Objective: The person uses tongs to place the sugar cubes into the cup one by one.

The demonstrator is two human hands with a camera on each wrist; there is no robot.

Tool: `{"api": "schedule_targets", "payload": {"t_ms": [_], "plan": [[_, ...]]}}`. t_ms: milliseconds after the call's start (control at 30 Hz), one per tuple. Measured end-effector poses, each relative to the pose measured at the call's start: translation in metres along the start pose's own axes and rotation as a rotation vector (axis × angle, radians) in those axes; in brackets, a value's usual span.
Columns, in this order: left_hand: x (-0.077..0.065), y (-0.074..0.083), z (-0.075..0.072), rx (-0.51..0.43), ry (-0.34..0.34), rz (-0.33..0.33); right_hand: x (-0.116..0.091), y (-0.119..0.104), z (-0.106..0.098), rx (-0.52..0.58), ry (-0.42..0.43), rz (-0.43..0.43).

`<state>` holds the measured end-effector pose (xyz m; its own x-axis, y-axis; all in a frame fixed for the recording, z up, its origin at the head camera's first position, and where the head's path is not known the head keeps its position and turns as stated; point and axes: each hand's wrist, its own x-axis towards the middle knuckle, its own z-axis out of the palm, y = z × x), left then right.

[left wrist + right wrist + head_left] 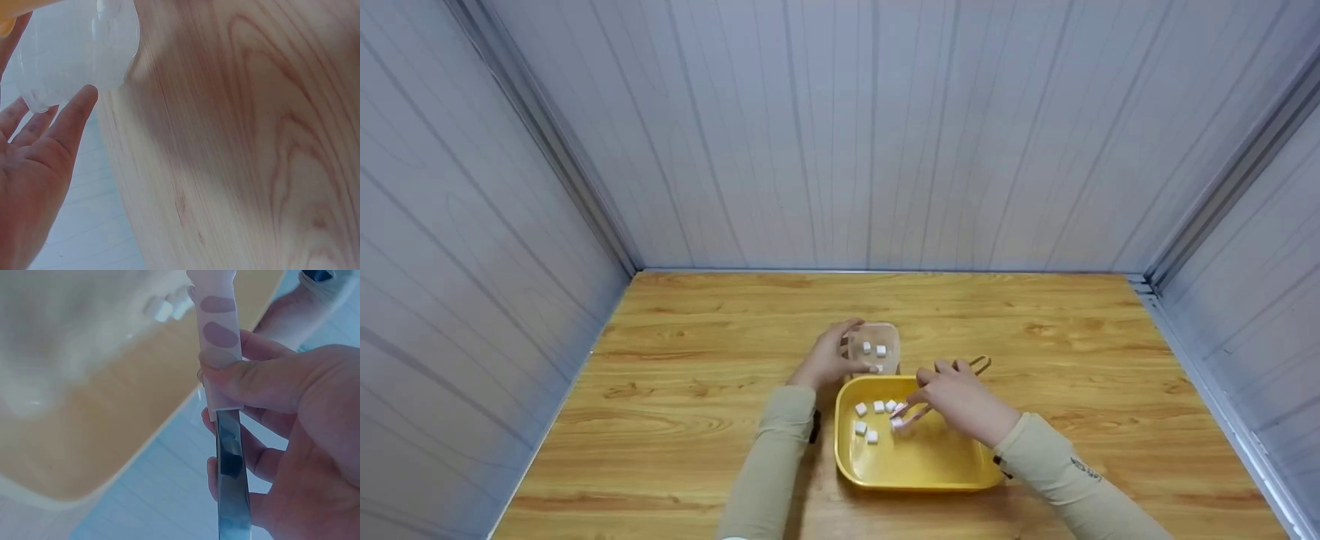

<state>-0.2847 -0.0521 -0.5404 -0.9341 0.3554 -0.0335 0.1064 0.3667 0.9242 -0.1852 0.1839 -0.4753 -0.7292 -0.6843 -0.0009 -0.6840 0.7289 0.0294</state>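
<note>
My left hand [826,358] grips a clear plastic container [889,335] by its side, thumb near the front and fingers toward the back. A few small white cubes [881,350] lie inside it. In the right wrist view, my right hand [304,399] pinches a pair of tongs [220,332] with a bare metal bend and pinkish, spotted arms. Their tips point down into a yellow tray [915,486], among several white cubes [871,436] on its left half. One cube sits right by the tips; whether they clasp it, I cannot tell.
The tray stands directly in front of the container on a wood-grain table [682,375]. Pale panelled walls [840,150] enclose the table at the back and both sides. Both forearms reach in from the front edge.
</note>
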Motion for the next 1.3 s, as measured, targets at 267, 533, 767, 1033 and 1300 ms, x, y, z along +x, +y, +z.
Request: {"api": "schedule_targets", "payload": {"t_ms": [267,533,767,1033,1300], "plan": [[-0.001,0.003,-0.001,0.041,-0.017,0.038,0.002,0.007,-0.017,-0.041,0.039,0.011],[0.0,0.006,-0.002,0.051,-0.018,0.019,0.007,0.014,-0.025,-0.006,0.055,0.043],[0.0,0.004,-0.003,0.034,-0.019,0.002,0.016,0.02,-0.031,-0.01,0.068,0.083],[-0.001,0.001,-0.003,0.025,-0.014,0.008,0.025,0.025,-0.033,0.019,0.065,0.128],[0.0,0.0,-0.002,0.04,-0.016,0.018,0.032,0.029,-0.035,0.059,0.087,0.154]]}}
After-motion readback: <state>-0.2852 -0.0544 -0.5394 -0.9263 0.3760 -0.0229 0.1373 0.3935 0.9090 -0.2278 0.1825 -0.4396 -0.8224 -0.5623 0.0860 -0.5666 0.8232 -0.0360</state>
